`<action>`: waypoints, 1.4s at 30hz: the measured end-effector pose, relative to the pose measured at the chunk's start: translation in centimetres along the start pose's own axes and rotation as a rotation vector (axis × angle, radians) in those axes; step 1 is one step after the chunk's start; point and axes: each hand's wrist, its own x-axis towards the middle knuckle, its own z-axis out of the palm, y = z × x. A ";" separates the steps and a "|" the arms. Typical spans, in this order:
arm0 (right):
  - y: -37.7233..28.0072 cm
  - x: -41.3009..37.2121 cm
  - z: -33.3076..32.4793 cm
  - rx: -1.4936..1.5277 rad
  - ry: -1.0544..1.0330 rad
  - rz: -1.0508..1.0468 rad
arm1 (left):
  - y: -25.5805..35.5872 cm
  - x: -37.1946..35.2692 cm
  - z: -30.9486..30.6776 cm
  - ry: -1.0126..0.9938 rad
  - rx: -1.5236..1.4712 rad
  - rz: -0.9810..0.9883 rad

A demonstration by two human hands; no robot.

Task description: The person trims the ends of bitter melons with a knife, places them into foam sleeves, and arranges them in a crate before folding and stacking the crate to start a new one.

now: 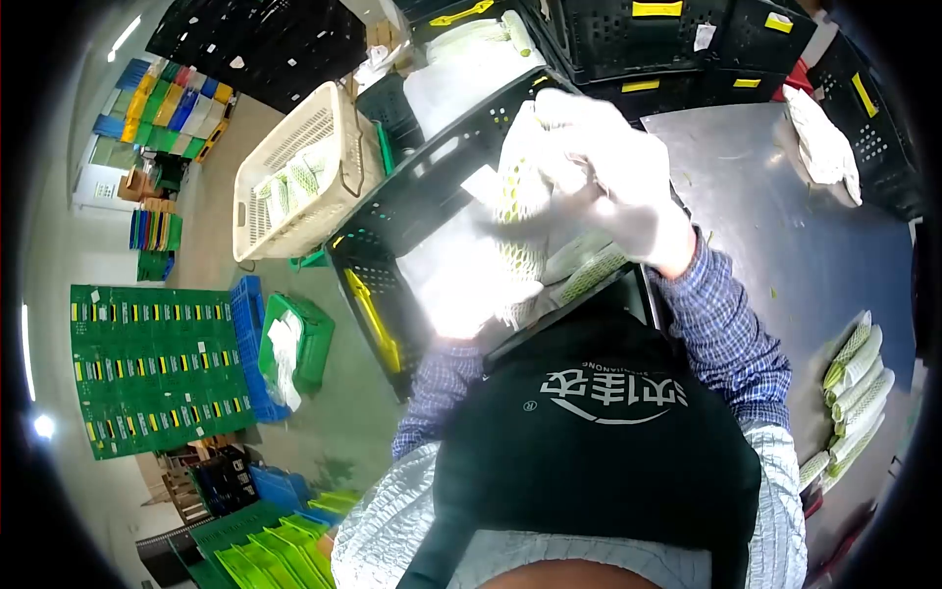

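Observation:
Both my hands wear white gloves and hold a long, pale-green vegetable in a white foam net sleeve above a black crate. My left hand, washed out by glare, closes around the lower end. My right hand grips the sleeve near its upper end, fingers bent. A blurred grey streak crosses the sleeve below my right fingers; what it is I cannot make out. Inside the crate, more net-sleeved vegetables lie near my apron, beside white lining.
A cream basket with netted vegetables stands left of the crate. On the metal table at right lie several netted vegetables and a white cloth. Black crates line the back; a green bin sits on the floor.

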 end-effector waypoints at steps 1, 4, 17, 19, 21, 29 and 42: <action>-2.3 0.5 0.0 0.009 -0.039 0.041 | 0.4 0.0 0.2 0.013 -0.074 -0.005; -5.4 -1.5 1.4 0.258 -0.153 0.391 | -0.1 -0.2 -0.4 0.063 -0.085 0.068; -3.9 -2.5 5.2 -0.075 -0.342 -0.114 | 2.6 0.7 2.6 0.137 0.116 0.216; -4.8 -3.5 6.7 -0.152 -0.427 -0.177 | 2.6 0.8 2.5 0.186 0.071 0.209; -5.8 -3.6 6.4 -0.055 -0.457 -0.031 | 2.9 0.8 2.1 0.221 0.027 0.197; -8.2 -1.7 4.7 -0.144 -0.664 0.039 | 4.2 -0.8 0.5 0.272 -0.065 0.149; -8.9 -2.1 4.3 -0.139 -0.643 -0.053 | 5.7 1.0 1.8 0.254 0.008 0.168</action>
